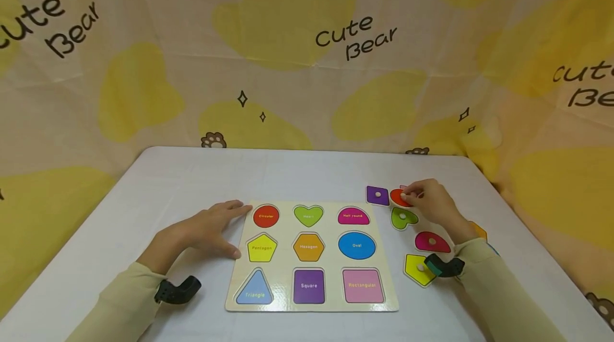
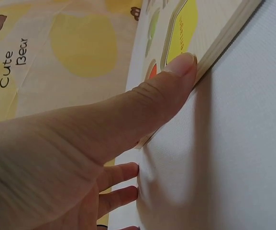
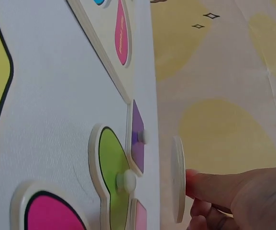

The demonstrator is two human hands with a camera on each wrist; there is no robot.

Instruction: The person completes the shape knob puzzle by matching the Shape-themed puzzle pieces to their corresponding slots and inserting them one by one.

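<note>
While the left hand (image 1: 203, 230), fingers extended, touches the puzzle board (image 1: 284, 278) at its edge, the right hand (image 1: 435, 204) pinches the red disc (image 1: 397, 199); it hangs raised near the purple square piece (image 1: 374, 198).

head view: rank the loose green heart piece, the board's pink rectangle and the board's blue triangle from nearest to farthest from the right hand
1. Green heart piece: just below the right hand, right of the board
2. Pink rectangle: board's near right corner
3. Blue triangle: board's near left corner
</note>
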